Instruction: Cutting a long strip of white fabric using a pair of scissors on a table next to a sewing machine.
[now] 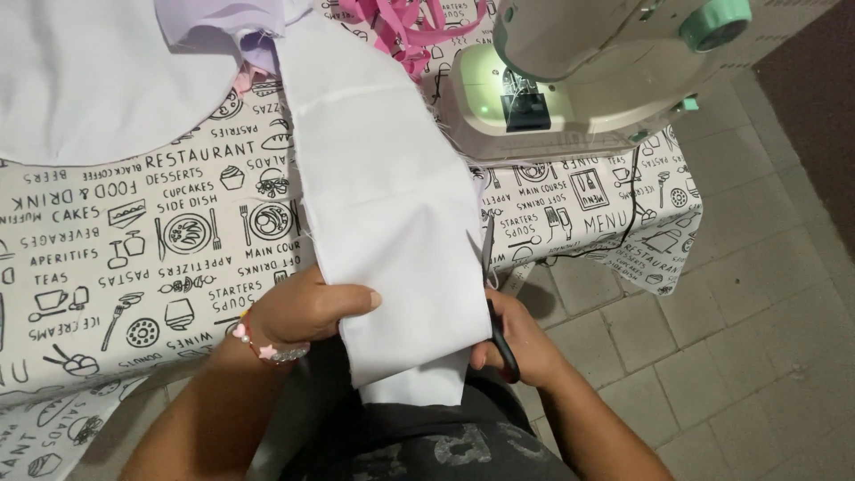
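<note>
A: What is hard to make out here?

B: The right hand [521,343] is mostly behind the white cloth [387,196]. Its fingers curl through the black handles of the scissors [494,298], closed around them. The blades run up along the cloth's right edge; whether they are parted I cannot tell.

A: And the left hand [303,312]?

B: It grips the cloth's left edge near the bottom, thumb on top and pressed flat, the other fingers hidden underneath. A bracelet [263,347] with a pink star sits on that wrist.

A: Where does the cloth lie?

B: It runs from the top of the table [134,240], over the front edge and down to the person's lap. Its upper end is cut off by the frame.

A: Anything else cut off?

B: The sewing machine [606,71] at upper right, its lamp lit, and a larger white piece [89,71] at upper left. Pink straps [401,27], probably ribbon, lie tangled beside the machine.

A: Any containers?

B: None I can see; everything rests straight on the printed tablecloth.
</note>
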